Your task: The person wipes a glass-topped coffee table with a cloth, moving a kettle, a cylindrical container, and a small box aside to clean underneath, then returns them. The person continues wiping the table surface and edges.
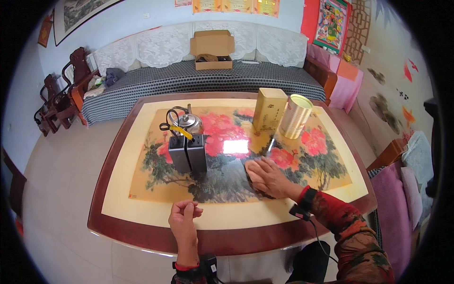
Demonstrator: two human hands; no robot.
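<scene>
My right hand (271, 178) lies palm down on a folded pinkish cloth (252, 171), pressed against the tabletop right of centre. Most of the cloth is hidden under the palm and fingers. Loosely curled, with no object visible in it, my left hand (183, 214) hovers by the near edge of the table (227, 241). Beneath both hands the glossy top shows a printed peony painting with a cream border and a dark red rim.
Left of centre stand a black power bank or charger block (188, 156) with a yellow-banded cable and a steel kettle (189, 121). A gold box (268, 110) and a gold tin (296, 117) stand back right. An open cardboard box (214, 64) sits on the sofa (156, 80).
</scene>
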